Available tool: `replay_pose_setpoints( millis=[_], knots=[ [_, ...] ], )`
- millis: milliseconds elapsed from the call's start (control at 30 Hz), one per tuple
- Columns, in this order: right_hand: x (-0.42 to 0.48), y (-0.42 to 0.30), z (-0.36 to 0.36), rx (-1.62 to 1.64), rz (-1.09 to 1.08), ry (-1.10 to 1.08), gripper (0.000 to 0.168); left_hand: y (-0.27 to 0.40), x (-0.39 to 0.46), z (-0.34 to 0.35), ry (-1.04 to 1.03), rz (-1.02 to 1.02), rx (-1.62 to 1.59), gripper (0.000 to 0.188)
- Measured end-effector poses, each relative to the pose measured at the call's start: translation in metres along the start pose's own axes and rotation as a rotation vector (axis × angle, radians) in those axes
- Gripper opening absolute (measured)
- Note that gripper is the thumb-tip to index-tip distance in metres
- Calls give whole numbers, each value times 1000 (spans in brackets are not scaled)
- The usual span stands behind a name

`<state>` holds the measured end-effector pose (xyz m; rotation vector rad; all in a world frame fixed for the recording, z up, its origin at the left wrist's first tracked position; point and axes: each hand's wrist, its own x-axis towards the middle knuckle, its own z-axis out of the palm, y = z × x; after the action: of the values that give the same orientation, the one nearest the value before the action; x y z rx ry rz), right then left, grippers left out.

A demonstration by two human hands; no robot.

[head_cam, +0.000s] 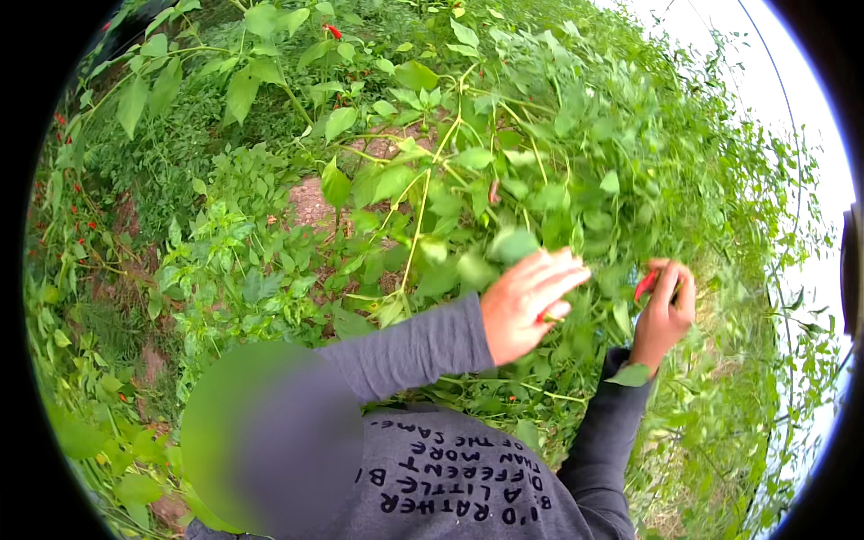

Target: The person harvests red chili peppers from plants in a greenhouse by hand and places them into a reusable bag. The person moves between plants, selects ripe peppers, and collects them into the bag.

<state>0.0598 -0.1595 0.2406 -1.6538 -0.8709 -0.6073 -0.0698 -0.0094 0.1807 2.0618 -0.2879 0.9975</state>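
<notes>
My left hand (528, 305) is over the leaves of a chili pepper plant (439, 202). A small red chili pepper (543, 316) with a green stem is held between its thumb and fingers; the hand is slightly blurred. To its right, my right hand (665, 314) is raised with bent fingers around another red chili pepper (646, 285), whose red end sticks out on the left side. A single leaf (629, 375) lies across the right wrist. A darker reddish-brown pepper (494, 191) hangs among the leaves above my left hand.
Branching pale stems (422, 223) reach across the middle. More plants with small red peppers (76, 187) stand at the far left, and a red pepper (332, 31) shows near the top. Bare soil (314, 202) shows between plants. A thin dark line crosses the bright right side.
</notes>
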Motion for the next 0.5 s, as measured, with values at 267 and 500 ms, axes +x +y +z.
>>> replay_pose_setpoints(
  millis=[267,500],
  knots=[
    [-158,-88,-4,70,452,-98,10,66,-80,34,-313,-1168,-1565,54],
    [-221,-101,-42,-113,576,-308,11,101,-124,51,-467,-1569,-1476,43]
  ],
)
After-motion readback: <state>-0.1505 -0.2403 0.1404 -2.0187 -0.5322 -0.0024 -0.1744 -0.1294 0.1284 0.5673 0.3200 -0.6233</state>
